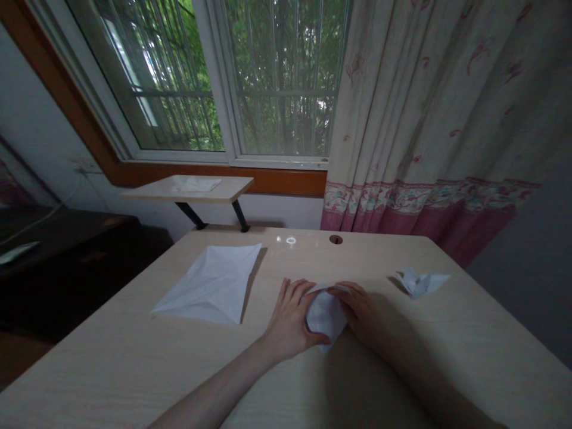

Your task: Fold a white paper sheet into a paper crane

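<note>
A small piece of folded white paper (326, 314) lies on the wooden desk (286, 262), between my two hands. My left hand (292, 319) grips its left side, thumb at the lower edge and fingers at the top left. On the upper right edge of the same paper, the fingers of my right hand (360, 310) are bent and pressed down; its thumb is hidden. A creased white sheet (212, 285) lies spread out to the left. Over on the right sits a folded paper shape (420, 283) with pointed ends.
A raised shelf (232, 187) at the back left holds some white paper (196, 184). A round cable hole (336, 239) is near the desk's back edge. Behind are a window and a patterned curtain (402, 119). A dark cabinet (67, 262) stands at the left.
</note>
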{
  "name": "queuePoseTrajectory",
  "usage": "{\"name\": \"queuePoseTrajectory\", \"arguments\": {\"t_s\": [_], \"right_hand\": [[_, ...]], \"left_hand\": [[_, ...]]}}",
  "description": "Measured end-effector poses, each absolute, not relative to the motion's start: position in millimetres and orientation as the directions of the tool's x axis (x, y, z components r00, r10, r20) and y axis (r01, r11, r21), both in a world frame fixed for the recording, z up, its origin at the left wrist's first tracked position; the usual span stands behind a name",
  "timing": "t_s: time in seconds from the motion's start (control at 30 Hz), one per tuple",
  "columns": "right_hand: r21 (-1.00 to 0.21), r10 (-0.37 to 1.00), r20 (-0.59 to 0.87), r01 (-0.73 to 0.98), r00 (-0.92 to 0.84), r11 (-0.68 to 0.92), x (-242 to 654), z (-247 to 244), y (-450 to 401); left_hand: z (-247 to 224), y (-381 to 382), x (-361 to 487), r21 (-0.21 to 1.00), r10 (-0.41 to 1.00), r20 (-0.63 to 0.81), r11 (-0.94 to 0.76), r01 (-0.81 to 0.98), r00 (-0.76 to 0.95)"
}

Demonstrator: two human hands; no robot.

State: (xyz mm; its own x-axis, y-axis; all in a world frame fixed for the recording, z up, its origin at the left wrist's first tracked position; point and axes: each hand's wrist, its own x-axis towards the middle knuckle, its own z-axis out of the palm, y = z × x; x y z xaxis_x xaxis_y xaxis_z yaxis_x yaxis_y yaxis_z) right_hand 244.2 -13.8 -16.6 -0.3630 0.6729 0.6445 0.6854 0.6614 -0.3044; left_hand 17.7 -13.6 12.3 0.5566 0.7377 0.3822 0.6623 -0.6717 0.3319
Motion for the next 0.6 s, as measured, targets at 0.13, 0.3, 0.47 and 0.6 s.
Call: {"name": "queuePoseTrajectory", "arguments": {"t_s": [0.13,0.3,0.47,0.6], "right_hand": [[-0.313,0.653,0.648,0.645,-0.392,0.697,248,-20,-13],[-0.26,0.645,0.6,0.646,-0.474,0.717,251,-18,-17],[-0.207,0.652,0.535,0.665,-0.538,0.718,252,-6,-23],[-0.198,0.656,0.565,0.689,-0.501,0.697,252,-1,-26]], "left_hand": [[13,-13,17,0.306,0.712,0.41,-0.696,0.649,0.57],[13,-12,15,0.333,0.695,0.409,-0.717,0.613,0.591],[12,-14,15,0.381,0.7,0.379,-0.714,0.588,0.605],[13,-16,15,0.432,0.713,0.379,-0.7,0.568,0.59]]}}
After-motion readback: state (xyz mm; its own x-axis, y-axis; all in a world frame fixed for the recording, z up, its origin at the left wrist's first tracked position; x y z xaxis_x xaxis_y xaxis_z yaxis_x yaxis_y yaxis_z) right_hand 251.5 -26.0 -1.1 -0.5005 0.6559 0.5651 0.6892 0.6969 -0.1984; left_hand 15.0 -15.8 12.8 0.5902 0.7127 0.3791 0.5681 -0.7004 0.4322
